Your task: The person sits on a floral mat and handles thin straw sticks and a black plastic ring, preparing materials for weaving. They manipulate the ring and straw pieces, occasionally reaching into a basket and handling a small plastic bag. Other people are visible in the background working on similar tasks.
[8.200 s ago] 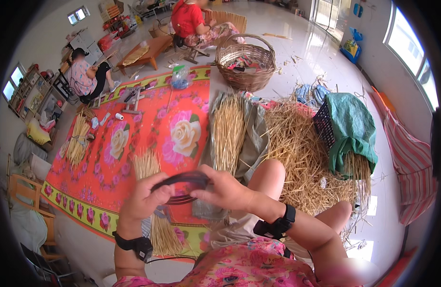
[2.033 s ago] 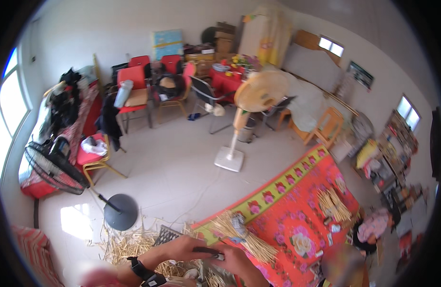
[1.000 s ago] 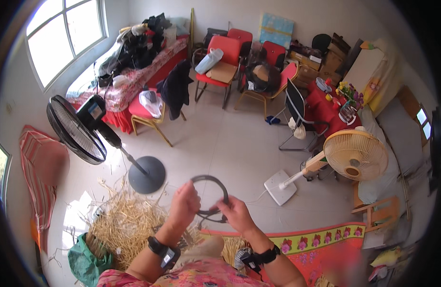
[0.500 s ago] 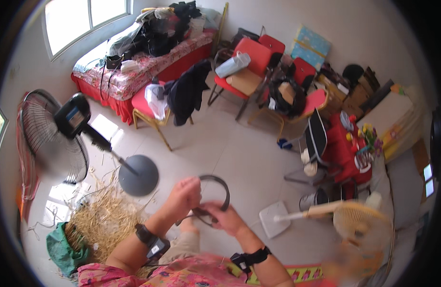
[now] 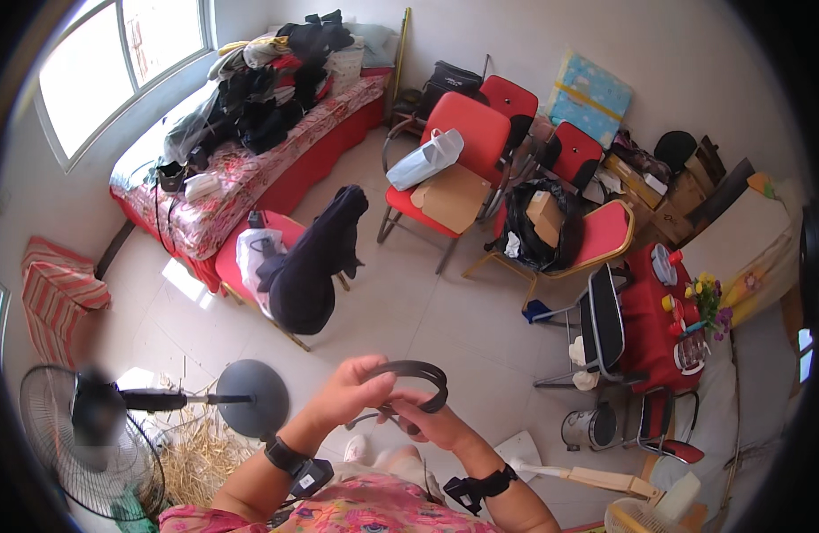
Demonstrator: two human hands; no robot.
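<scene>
Both my hands are raised in front of my body, over the floor, working on a dark coiled strip point(image 5: 416, 367), narrow and belt-like. Its loop stands up to the right of my left hand point(image 5: 354, 387), whose curled fingers grip its left side. Lower down, my right hand point(image 5: 427, 421) is closed round the bottom of the coil. A thin loose end of the strip pokes out left, below my left hand. Exactly where the fingertips press is hidden. Each wrist wears a black strap with a small device.
A dark standing fan point(image 5: 249, 399) is at the left, beside straw point(image 5: 201, 453) on the floor. A pale fan point(image 5: 605, 480) stands lower right. Ahead are a chair with dark clothing point(image 5: 312, 266), red chairs point(image 5: 467, 124), a heaped bed point(image 5: 249, 169) and a red-covered table point(image 5: 640, 302).
My view has shifted, showing more floor and furniture ahead. The strip's loop now shows as doubled turns instead of a wide single band. Both hands still hold it.
</scene>
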